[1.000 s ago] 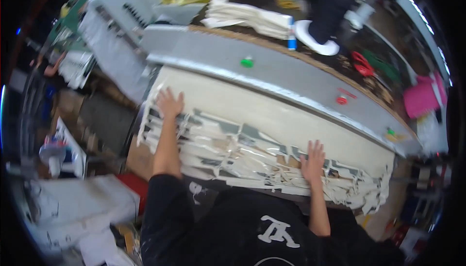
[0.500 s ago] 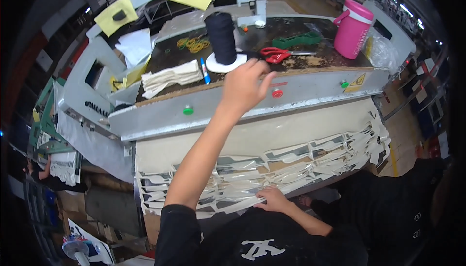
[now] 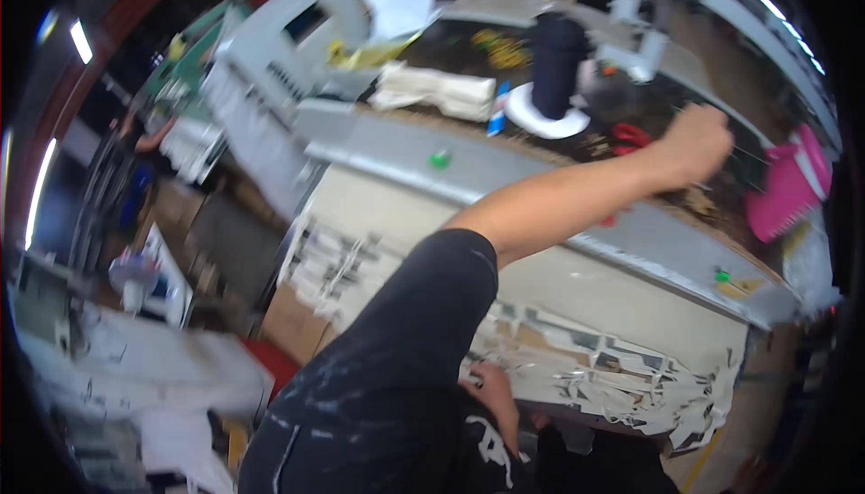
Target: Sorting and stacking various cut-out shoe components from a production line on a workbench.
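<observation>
The setting is a workshop with lit tubes at the far left and upper right; a dark worktop (image 3: 450, 43) runs behind a grey beam (image 3: 383, 140), and both extend to the left of the left grip (image 3: 698, 144). Far to the left of both grips, a co-worker (image 3: 151, 141) has one arm extended. Nearer, though well to the left of the left grip, a stack of cream strips (image 3: 432, 91) lies on the worktop beside a blue-and-white tube (image 3: 498, 111). A green button (image 3: 440, 160) sits on the beam below the stack. The slotted cream sheet (image 3: 595, 291) lies in front of the beam, to either side of the right grip (image 3: 492, 392) and below the left grip; the left arm crosses over it. The right grip is at the sheet's near edge, fingers partly bent; any hold on the sheet cannot be determined. A dark thread cone (image 3: 556, 66) stands on a white base left of the left grip. Red handles (image 3: 632, 140) lie just left of that grip, which is curled above the worktop; blur prevents telling what it has hold of. Right of it stands a pink jug (image 3: 791, 186)
</observation>
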`<state>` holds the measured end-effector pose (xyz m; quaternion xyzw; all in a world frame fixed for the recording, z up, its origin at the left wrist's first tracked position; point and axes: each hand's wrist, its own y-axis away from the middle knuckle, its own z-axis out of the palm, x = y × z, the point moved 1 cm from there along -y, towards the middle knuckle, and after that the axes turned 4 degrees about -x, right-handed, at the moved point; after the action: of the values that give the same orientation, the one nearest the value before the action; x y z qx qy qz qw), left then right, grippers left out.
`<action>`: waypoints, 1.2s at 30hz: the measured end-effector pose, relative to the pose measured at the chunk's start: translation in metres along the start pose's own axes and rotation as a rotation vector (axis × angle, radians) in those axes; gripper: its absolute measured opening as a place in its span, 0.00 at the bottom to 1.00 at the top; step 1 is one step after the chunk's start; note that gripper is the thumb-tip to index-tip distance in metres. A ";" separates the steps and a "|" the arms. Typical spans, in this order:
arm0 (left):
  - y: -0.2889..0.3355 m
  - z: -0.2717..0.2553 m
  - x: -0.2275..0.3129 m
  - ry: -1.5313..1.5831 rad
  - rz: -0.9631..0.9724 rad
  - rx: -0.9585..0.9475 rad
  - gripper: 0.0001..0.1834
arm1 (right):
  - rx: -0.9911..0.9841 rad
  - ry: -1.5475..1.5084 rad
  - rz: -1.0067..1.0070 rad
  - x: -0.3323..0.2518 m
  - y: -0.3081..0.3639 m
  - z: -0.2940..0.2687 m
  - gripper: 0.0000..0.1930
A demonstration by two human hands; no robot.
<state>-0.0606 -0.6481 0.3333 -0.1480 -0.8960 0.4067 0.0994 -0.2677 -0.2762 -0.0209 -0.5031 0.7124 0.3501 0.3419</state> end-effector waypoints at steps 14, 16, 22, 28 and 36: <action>0.586 -0.282 -0.058 -0.008 -0.831 -0.411 0.11 | -0.047 -0.224 0.243 -0.079 -0.101 -0.046 0.17; 0.642 -0.332 -0.109 -0.161 -0.941 -0.443 0.13 | 0.147 -0.107 0.080 -0.125 -0.160 -0.028 0.18; 0.727 -0.408 -0.203 -0.237 -0.855 -0.455 0.14 | 0.425 -0.102 -0.120 -0.198 -0.357 0.101 0.32; 0.770 -0.432 -0.201 -0.171 -0.824 -0.229 0.29 | 0.486 0.215 -0.036 -0.198 -0.389 0.180 0.32; 0.818 -0.438 -0.202 0.183 -1.152 0.060 0.38 | 0.445 0.183 -0.043 -0.195 -0.387 0.183 0.31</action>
<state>0.4098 0.1000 -0.0135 0.3313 -0.8078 0.2980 0.3858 0.1771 -0.1255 -0.0125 -0.4601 0.7891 0.1299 0.3858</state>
